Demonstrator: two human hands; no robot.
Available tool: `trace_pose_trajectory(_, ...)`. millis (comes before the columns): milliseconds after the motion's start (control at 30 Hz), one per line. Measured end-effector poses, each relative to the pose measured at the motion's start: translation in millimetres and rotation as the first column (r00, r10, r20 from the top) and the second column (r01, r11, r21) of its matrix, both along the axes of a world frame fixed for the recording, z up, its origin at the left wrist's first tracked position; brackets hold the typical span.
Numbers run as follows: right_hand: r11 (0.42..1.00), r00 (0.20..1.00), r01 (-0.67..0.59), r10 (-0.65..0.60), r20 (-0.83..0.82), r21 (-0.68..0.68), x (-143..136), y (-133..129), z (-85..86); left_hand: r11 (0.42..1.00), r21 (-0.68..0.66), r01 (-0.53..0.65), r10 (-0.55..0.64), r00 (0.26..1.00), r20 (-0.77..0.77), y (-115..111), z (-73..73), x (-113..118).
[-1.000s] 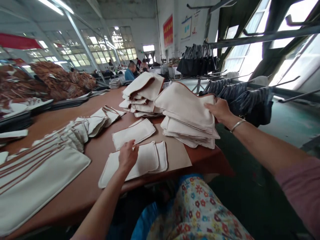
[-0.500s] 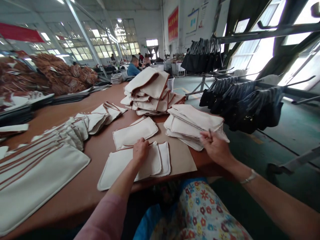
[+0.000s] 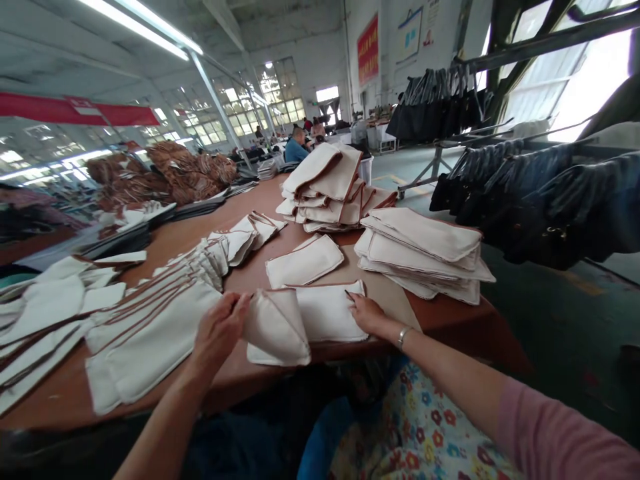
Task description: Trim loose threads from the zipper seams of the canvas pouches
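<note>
Gripping: left hand (image 3: 219,330), one folded-over cream panel (image 3: 277,327) left of one flat panel (image 3: 323,317) | right hand (image 3: 369,315) grasping one thin dark tool (image 3: 349,295) (kind unclear) above flat panel's right end | one stack (image 3: 425,257) right of it, one heap (image 3: 325,200) behind.

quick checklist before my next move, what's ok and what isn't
1. Left hand gripping the bent cream piece: ok, holding its left end.
2. Bent cream piece lying flat: not ok, it is curled up toward the hand.
3. Right hand at the flat cream piece: ok, fingers at its right end.
4. Slim dark item at the right fingertips identified: cannot tell, too small.
5. Right-hand stack squared up: not ok, edges are uneven.
</note>
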State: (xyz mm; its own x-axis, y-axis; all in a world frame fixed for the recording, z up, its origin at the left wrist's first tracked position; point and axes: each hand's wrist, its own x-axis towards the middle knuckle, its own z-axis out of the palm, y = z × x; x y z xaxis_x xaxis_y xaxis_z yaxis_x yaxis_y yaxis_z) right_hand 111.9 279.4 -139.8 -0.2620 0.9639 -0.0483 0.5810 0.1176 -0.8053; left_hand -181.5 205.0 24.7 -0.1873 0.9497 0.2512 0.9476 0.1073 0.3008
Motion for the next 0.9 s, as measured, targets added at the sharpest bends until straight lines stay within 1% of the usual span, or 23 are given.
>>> trace_pose_trajectory(67, 1.0, 1.0, -0.012, 0.012, 0.017, -0.005, 1.0, -5.6, 2.3, 0.989, -0.142, -0.05, 0.058, 0.997, 0.052, -30.4, 30.4, -22.3)
trace_pose_trajectory(133, 1.0, 1.0, -0.01, 0.01, 0.027, -0.009, 0.2, -9.4, 7.4, 0.958, -0.284, -0.041, 0.081, 0.988, 0.129, -59.2, 56.3, -29.7)
trace_pose_trajectory(200, 1.0, 1.0, -0.014, 0.014, 0.018, -0.009, -2.1, -11.9, 16.6, 0.939, -0.341, 0.041, 0.04, 0.973, 0.226, -83.4, 74.3, -21.2)
trace_pose_trajectory(267, 0.999, 0.999, -0.04, 0.04, -0.013, -0.01, -4.6, -16.5, 32.5, 0.925, -0.342, 0.168, -0.049, 0.943, 0.329, -100.2, 81.7, -0.3)
trace_pose_trajectory(300, 0.998, 0.997, -0.065, 0.065, -0.037, -0.01, -5.4, -21.1, 43.2, 0.908, -0.344, 0.239, -0.094, 0.917, 0.388, -105.6, 81.5, 12.8)
trace_pose_trajectory(367, 0.993, 0.988, -0.121, 0.12, -0.094, 0.0, -4.7, -37.5, 69.0, 0.865, -0.336, 0.373, -0.16, 0.839, 0.52, -110.5, 74.7, 40.9)
trace_pose_trajectory(467, 0.974, 0.94, -0.228, 0.223, -0.259, 0.01, 3.8, -77.4, 109.3, 0.83, -0.251, 0.498, -0.208, 0.694, 0.69, -107.8, 57.8, 79.9)
trace_pose_trajectory(533, 0.92, 0.801, -0.391, 0.333, -0.498, -0.014, 13.9, -104.7, 129.6, 0.819, -0.19, 0.541, -0.225, 0.609, 0.76, -102.9, 46.9, 100.8)
trace_pose_trajectory(567, 0.897, 0.736, -0.443, 0.357, -0.575, -0.01, 19.9, -115.8, 136.0, 0.811, -0.173, 0.559, -0.233, 0.58, 0.78, -100.4, 41.8, 109.6)
trace_pose_trajectory(600, 0.877, 0.679, -0.48, 0.37, -0.634, -0.002, 26.4, -124.8, 139.7, 0.801, -0.163, 0.576, -0.243, 0.562, 0.791, -98.1, 37.0, 117.2)
trace_pose_trajectory(633, 0.871, 0.649, -0.492, 0.372, -0.664, 0.007, 33.5, -131.4, 140.7, 0.789, -0.16, 0.594, -0.254, 0.551, 0.795, -96.2, 32.3, 123.9)
trace_pose_trajectory(667, 0.873, 0.64, -0.488, 0.37, -0.673, 0.015, 41.1, -136.1, 139.4, 0.774, -0.161, 0.612, -0.267, 0.546, 0.794, -94.6, 27.6, 129.7)
trace_pose_trajectory(767, 0.891, 0.669, -0.454, 0.352, -0.655, 0.015, 64.3, -142.1, 128.5, 0.718, -0.164, 0.676, -0.305, 0.518, 0.799, -92.1, 12.6, 143.1)
trace_pose_trajectory(833, 0.908, 0.711, -0.418, 0.349, -0.611, 0.033, 77.7, -143.6, 122.2, 0.676, -0.15, 0.721, -0.319, 0.47, 0.823, -91.0, 2.9, 150.0)
trace_pose_trajectory(900, 0.921, 0.766, -0.382, 0.365, -0.529, 0.083, 87.2, -145.4, 120.4, 0.648, -0.131, 0.751, -0.314, 0.42, 0.852, -89.7, -5.0, 156.2)
